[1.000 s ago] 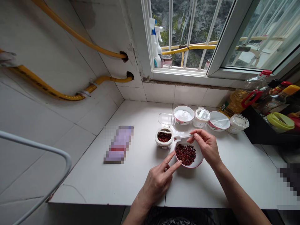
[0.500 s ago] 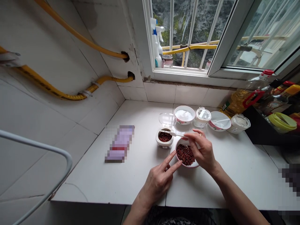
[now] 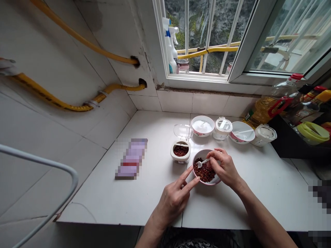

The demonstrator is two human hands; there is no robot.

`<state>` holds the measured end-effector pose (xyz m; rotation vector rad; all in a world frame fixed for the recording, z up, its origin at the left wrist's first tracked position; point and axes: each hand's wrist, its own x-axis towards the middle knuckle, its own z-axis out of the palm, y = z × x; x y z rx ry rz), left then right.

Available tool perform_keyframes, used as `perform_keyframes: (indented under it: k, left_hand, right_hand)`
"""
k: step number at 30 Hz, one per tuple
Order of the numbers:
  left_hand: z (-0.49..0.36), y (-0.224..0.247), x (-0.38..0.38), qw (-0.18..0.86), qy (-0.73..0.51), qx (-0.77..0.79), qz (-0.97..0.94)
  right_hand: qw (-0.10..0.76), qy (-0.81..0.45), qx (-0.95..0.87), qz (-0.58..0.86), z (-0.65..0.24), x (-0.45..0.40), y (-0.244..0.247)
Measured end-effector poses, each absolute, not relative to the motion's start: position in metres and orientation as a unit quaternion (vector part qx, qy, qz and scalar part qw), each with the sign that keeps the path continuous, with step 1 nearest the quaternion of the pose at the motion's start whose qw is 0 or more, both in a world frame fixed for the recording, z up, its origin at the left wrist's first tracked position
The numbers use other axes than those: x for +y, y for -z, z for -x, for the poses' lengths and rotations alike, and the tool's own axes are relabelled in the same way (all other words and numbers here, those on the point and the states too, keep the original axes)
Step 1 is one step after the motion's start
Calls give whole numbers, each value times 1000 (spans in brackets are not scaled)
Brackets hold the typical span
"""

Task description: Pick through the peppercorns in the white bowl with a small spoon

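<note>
Front edge of the counter runs across the bottom of the frame, left edge slants up along the tiles. Loads of open room lower left and lower right, on either side of the arms. The bowl of reddish-brown peppercorns sits right of center, with the left hand resting two spread fingertips on its near-left rim. Right hand has its fingers pinched together on a white spoon, scoop end over the peppercorns.

The open jar is just left of the bowl, so it blocks that side, and a blurred purple packet lies further left. Behind, there's a row of two bowls and two lidded jars, then the oil bottle and black rack crowding the right.

Compared to half a second ago, the spoon's gone from over the jar to inside the bowl; left hand hasn't really budged.
</note>
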<state>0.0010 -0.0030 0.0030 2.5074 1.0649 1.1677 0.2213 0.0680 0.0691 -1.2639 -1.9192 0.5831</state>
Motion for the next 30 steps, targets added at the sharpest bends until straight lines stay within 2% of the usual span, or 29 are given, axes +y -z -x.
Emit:
perform_keyframes:
  k: [8,15,30]
  left_hand:
    - [-1,-3,-4,94,-393,358,-842]
    - [-1,-4,-3,88,-394,357,-842]
    - [-1,-6,-2,88,-399,353,-842]
  right_hand:
    - [408,-309,-673,534,-228,68,-74]
    - [393,-231,-724,517,-227,70,-70]
    - [377,-190,-748,513,-228,72,-62]
